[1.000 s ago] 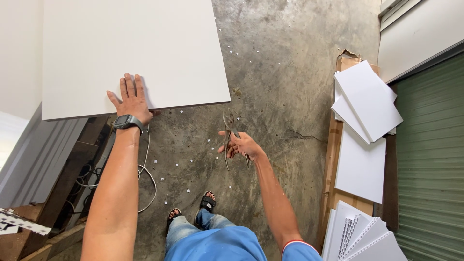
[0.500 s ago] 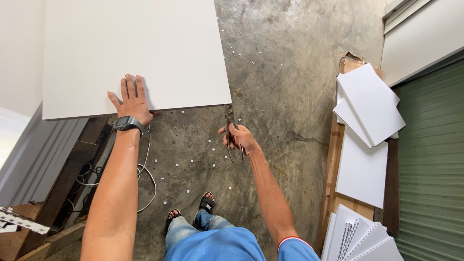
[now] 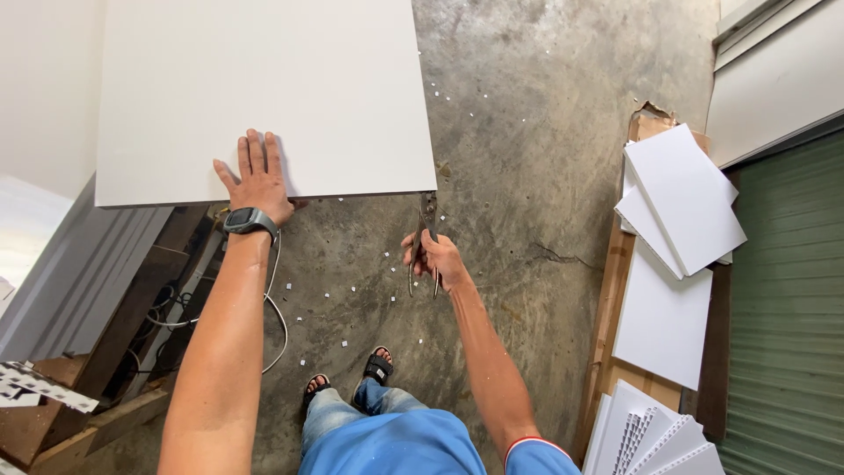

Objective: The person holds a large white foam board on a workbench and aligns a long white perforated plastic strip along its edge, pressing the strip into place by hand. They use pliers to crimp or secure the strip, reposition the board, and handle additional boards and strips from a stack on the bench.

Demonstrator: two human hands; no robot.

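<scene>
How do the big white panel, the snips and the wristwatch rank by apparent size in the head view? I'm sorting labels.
1. big white panel
2. snips, in right hand
3. wristwatch, on left hand

We see a smooth matt white panel [image 3: 264, 88], dull metal snips [image 3: 424, 230], a rough mottled concrete floor [image 3: 545, 132] — bare wood plank [image 3: 607, 325], ribbed green metal shutter [image 3: 787, 308].
</scene>
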